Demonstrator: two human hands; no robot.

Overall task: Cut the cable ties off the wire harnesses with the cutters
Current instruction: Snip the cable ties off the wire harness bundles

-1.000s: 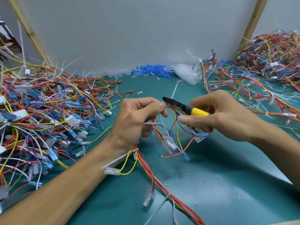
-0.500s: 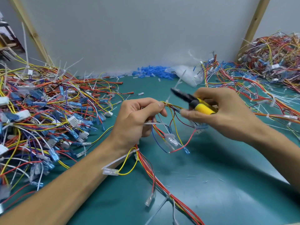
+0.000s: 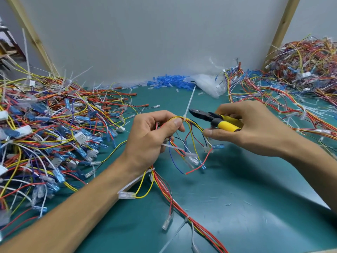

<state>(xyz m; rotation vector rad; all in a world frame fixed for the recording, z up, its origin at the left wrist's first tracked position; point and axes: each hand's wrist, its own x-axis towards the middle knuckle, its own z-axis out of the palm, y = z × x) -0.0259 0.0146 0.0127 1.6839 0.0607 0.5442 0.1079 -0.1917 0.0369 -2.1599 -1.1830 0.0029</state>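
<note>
Near edge of the surface (image 3: 255, 201): the wire harness (image 3: 166, 189) has its red, orange and yellow trunk running from the near edge up to my left hand (image 3: 151, 139). White connectors and loose branches lie off it on the green mat.

Both forearms come in from the near corners and meet mid-surface.

Left grip: clenched on the harness, palm turned right. Thumb and forefinger pinch the bundle at the top of a raised loop, and the other fingers curl round the wires below. Blue, red and yellow branches hang under the hand.

Right hand (image 3: 255, 128): grip wrapped round the yellow handles of the cutters (image 3: 215, 119), knuckles up. One fingertip reaches the harness wires just under the handles. The black nose points left, jaws a little apart.

Cable tie (image 3: 188, 105): white, cinched on the loop just right of my left thumb, tail sticking up and back. The cutter tip sits just beside the tie head; I cannot tell if it touches.

Left edge: big harness pile (image 3: 45, 134), ties sticking out of it. Right far corner: second harness pile (image 3: 300, 73). Far edge, against the grey wall: blue sleeves (image 3: 167, 83) in a heap and a clear plastic bag (image 3: 209, 84).
</note>
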